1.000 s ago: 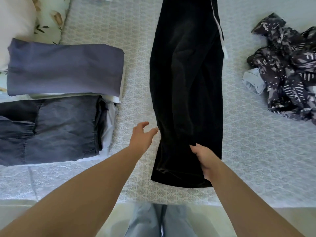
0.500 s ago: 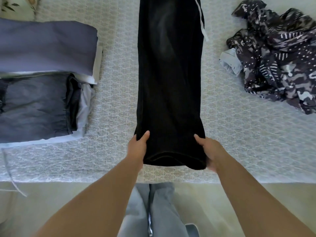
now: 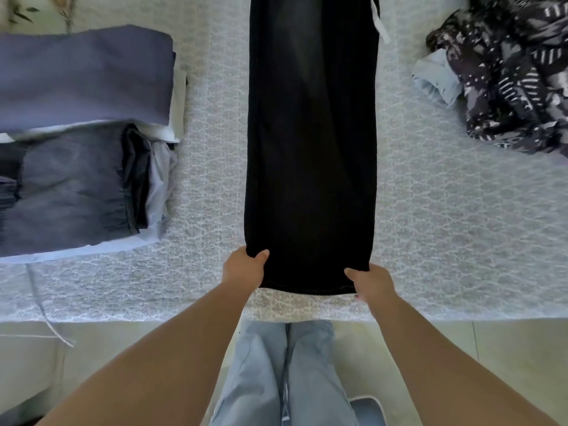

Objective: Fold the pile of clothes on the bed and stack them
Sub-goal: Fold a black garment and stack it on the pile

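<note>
1. Legs [image 3: 282, 373] in pale blue jeans, nearest the camera, standing at the bed's near edge
2. Left hand [image 3: 244, 267]: thumb on top of the black trousers' [image 3: 310, 149] near left corner, other fingers hidden beneath the cloth, pinching it
3. Right hand [image 3: 373, 282]: thumb over the near right corner, remaining fingers curled under the hem, gripping it
4. Black trousers: dark, matte, folded lengthwise into one long narrow strip; white drawstring [image 3: 379, 24] at the far right edge. Long axis runs straight away from the person, hem end near, waist end far, lying mid-bed on the white patterned bedspread [image 3: 445, 226]
5. Folded stack [image 3: 73, 192], left: grey denim over pale garments
6. Folded stack [image 3: 83, 78], far left: slate-blue cloth uppermost
7. Unfolded pile [image 3: 507, 72], far right: dark patterned fabric, crumpled, with a light blue piece at its left edge
</note>
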